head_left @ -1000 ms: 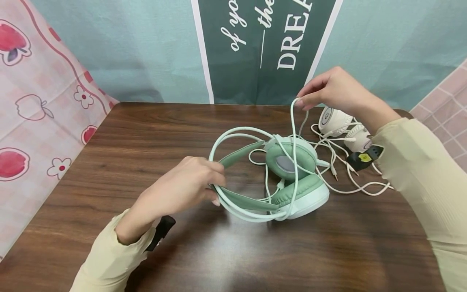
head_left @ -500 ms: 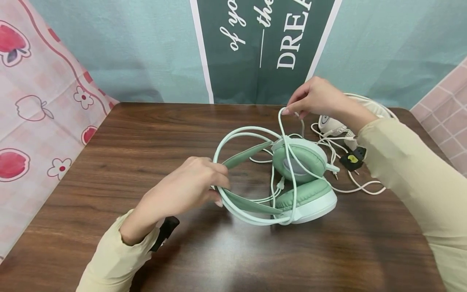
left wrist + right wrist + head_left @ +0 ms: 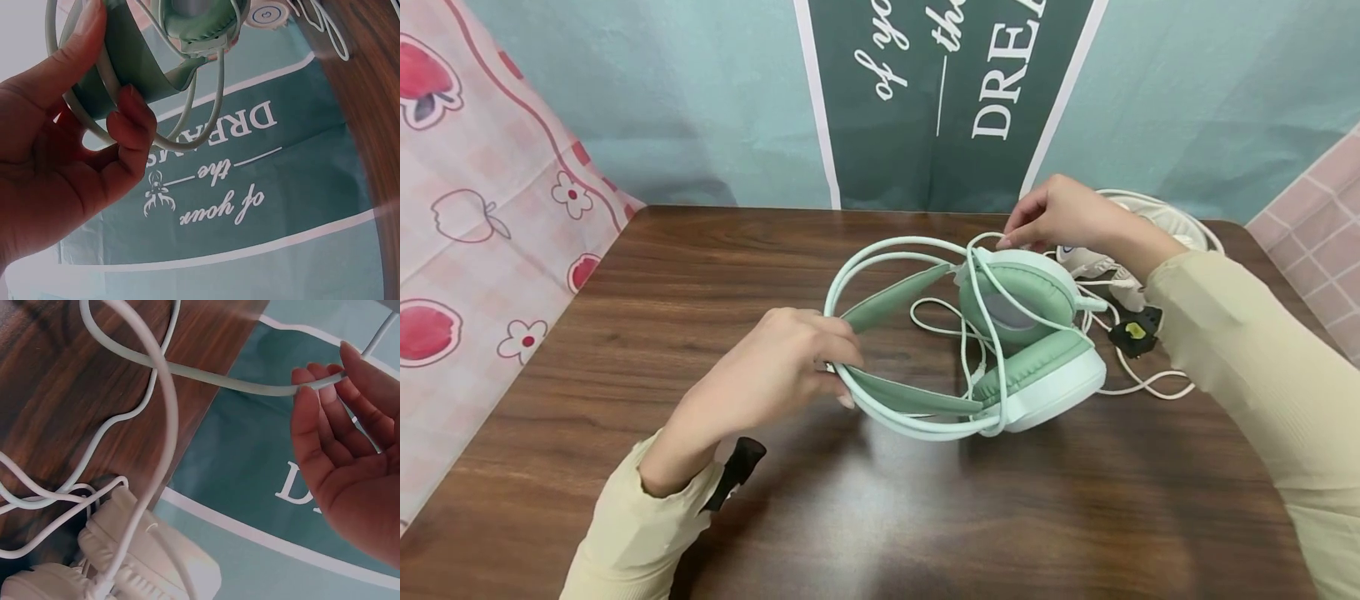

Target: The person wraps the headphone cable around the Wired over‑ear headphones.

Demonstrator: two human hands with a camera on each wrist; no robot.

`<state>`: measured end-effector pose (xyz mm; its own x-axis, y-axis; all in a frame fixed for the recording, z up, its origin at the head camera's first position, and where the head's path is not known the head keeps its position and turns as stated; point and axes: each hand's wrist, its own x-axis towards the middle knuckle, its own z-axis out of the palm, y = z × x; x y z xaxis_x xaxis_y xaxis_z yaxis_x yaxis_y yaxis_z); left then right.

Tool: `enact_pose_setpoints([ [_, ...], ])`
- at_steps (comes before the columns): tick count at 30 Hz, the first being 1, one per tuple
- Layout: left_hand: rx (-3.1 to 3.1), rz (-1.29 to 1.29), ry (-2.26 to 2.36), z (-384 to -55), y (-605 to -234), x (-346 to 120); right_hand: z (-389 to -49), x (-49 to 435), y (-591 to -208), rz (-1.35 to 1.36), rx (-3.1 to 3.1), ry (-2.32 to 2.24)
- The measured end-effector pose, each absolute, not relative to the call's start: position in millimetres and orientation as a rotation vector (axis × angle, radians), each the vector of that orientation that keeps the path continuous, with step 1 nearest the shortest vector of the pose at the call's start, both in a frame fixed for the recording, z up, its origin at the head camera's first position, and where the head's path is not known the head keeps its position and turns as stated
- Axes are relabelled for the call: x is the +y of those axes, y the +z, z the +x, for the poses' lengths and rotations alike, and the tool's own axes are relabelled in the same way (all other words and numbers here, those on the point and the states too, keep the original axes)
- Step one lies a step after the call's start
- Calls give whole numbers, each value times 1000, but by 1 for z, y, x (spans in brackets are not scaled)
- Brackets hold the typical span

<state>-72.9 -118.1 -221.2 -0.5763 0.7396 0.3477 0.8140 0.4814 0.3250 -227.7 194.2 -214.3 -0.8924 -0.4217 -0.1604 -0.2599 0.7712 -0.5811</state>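
A pair of mint-green headphones point(image 3: 1045, 392) is held up by its headband at the middle of the wooden table. My left hand point(image 3: 767, 362) grips the top of that headband between thumb and fingers, seen close in the left wrist view. From the headphones a pale cable point(image 3: 989, 317) loops up over the ear cups and the headband ends. My right hand point(image 3: 1063, 218) holds this cable near the table's back edge. In the right wrist view the cable point(image 3: 244, 386) passes between the thumb and curled fingers.
White headphones point(image 3: 169, 550) lie at the back right, partly hidden by my right forearm in the head view. Loose white cables point(image 3: 1150, 385) are tangled beside them. A blue-green cloth with a printed banner point(image 3: 940, 158) hangs behind the table; a pink patterned cloth point(image 3: 490, 250) hangs left.
My right hand has come down from higher up, first leftward and then slightly back right, with the cable. The green headphones have shifted slightly right and up in view, still gripped by my left hand.
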Motion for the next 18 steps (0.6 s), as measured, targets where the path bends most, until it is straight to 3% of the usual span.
enact_pose_setpoints([
  [18,-2432,-1245,-921,-78,-219,-133,-229,222,-243,-713,2709,-852],
])
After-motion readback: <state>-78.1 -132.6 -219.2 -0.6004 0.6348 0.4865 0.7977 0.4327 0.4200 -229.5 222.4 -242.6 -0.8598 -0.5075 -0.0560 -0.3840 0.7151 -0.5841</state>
